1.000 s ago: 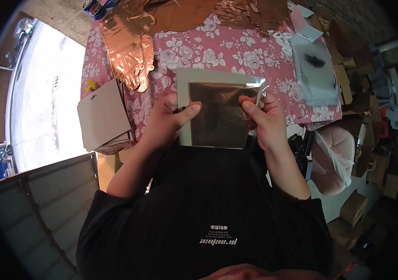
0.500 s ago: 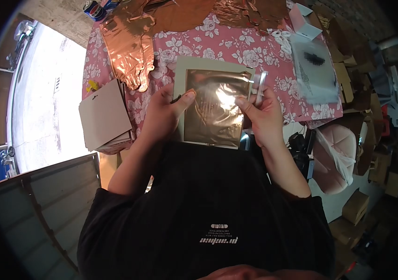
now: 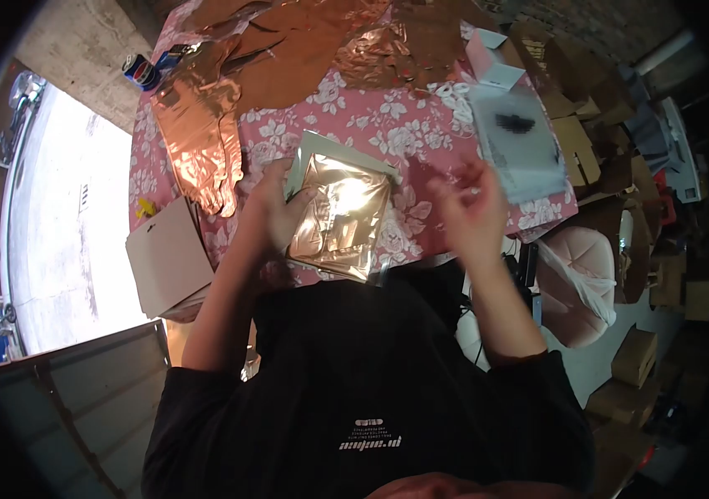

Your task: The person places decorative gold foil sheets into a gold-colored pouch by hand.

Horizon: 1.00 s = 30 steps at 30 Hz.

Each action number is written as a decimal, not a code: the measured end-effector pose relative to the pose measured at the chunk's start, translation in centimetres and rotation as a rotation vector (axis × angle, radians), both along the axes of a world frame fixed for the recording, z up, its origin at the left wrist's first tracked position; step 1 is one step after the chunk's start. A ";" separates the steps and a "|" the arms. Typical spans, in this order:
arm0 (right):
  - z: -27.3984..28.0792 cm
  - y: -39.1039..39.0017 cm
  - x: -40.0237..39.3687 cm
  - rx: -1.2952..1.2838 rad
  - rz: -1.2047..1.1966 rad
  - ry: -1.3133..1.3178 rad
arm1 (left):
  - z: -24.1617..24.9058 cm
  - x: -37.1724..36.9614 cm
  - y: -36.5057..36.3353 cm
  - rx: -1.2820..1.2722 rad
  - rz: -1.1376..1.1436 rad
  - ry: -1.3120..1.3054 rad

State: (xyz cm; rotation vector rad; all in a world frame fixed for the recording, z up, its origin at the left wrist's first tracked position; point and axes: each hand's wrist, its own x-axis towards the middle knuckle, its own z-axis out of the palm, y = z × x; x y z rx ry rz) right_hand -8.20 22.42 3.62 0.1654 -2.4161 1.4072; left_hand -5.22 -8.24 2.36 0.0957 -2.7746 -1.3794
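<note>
Pink floral tablecloth [image 3: 275, 137] covers the table, w/ copper foil sheets [image 3: 288, 58] at the far side & a grey card stack [image 3: 170, 262] at the near L corner. Our L hand [image 3: 275, 212] clamps the L edge of the foil packet [image 3: 342, 218], tilted in front of our black shirt [image 3: 354, 358]. Our R hand [image 3: 475, 208] is raised, apart from it, fingers bent; too blurred to tell if they pinch anything. Clear bags [image 3: 521, 154] lie farther R.
</note>
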 end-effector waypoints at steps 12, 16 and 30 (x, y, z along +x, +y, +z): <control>7.2 10.0 -33.2 1.122 -0.102 -0.118 | -0.3 2.9 8.1 -0.414 -0.225 0.322; 3.5 10.4 -39.3 1.354 0.080 -0.210 | -1.5 3.1 8.0 -0.489 -0.315 0.225; 6.1 11.8 -37.4 1.162 -0.035 -0.098 | -1.5 4.0 6.0 -0.353 -0.393 0.328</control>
